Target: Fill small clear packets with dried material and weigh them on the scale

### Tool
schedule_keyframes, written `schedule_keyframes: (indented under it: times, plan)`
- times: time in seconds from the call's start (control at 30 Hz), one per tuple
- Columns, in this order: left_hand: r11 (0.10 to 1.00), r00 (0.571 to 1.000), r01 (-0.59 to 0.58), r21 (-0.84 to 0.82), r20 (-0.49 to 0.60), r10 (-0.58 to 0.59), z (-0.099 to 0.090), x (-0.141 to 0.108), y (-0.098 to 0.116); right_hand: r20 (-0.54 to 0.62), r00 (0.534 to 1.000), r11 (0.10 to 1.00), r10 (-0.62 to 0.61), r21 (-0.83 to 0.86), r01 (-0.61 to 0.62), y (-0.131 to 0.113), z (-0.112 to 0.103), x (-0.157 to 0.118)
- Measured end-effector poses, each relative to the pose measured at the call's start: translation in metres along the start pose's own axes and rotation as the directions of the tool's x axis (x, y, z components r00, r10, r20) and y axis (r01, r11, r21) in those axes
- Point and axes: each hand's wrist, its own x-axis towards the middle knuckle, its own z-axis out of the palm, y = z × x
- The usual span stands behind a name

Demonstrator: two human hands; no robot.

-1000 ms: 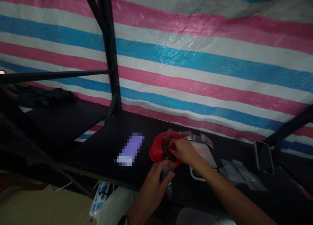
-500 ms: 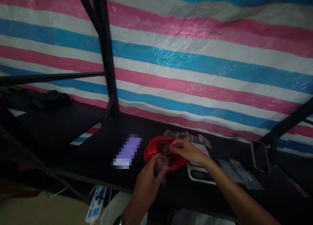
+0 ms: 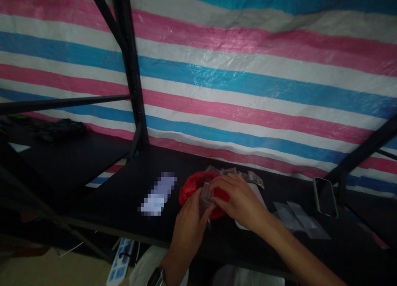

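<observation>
My left hand (image 3: pixel 189 219) is closed around a small clear plastic bag (image 3: pixel 204 205), held upright at the front of a red bag (image 3: pixel 190 186). My right hand (image 3: pixel 235 197) pinches a small clear cup (image 3: pixel 208 191) at the mouth of that plastic bag. The red bag lies open on the black table, and its contents are mostly hidden behind my hands. Under my right wrist a white scale (image 3: pixel 258 195) is largely covered. Several small filled bags (image 3: pixel 256 179) lie behind it.
Flat clear bags (image 3: pixel 302 219) lie right of the scale, with a phone (image 3: pixel 325 197) beyond them. A blurred-out bright rectangle (image 3: pixel 159 195) is on the left. Black metal posts (image 3: pixel 133 79) frame the table (image 3: pixel 124 207); a power strip (image 3: pixel 120 263) sits below its edge.
My right hand has moved left and toward me with the clear cup, from above the red bag's contents to the small bag. It now covers more of the scale.
</observation>
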Motion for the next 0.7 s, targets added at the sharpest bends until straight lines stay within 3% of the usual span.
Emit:
schedule_keyframes:
  times: [0.1, 0.2, 0.33, 0.5, 0.7]
  plan:
    - [0.999, 1.0, 0.021, -0.04, -0.023, -0.022, -0.002, -0.002, -0.001, -0.063, 0.998, 1.0, 0.002, 0.021, 0.0, -0.001, -0.002, 0.002]
    - [0.995, 0.998, 0.05, -0.089, -0.041, -0.054, -0.005, -0.004, -0.001, -0.095, 0.992, 0.997, 0.081, 0.019, -0.079, 0.004, 0.003, 0.008]
    - [0.985, 0.995, 0.092, -0.145, -0.024, -0.096, -0.006, -0.01, -0.002, 0.058, 0.971, 0.971, 0.232, -0.072, -0.228, 0.019, 0.025, 0.015]
    - [0.967, 0.996, 0.089, -0.24, 0.027, -0.085, -0.001, -0.016, -0.008, 0.162, 0.946, 0.958, 0.281, -0.102, -0.267, 0.03, 0.055, 0.013]
    - [0.932, 0.997, 0.069, -0.356, 0.007, -0.071, 0.001, -0.015, -0.014, 0.05, 0.964, 0.965, 0.261, -0.046, -0.259, 0.014, 0.051, 0.022]
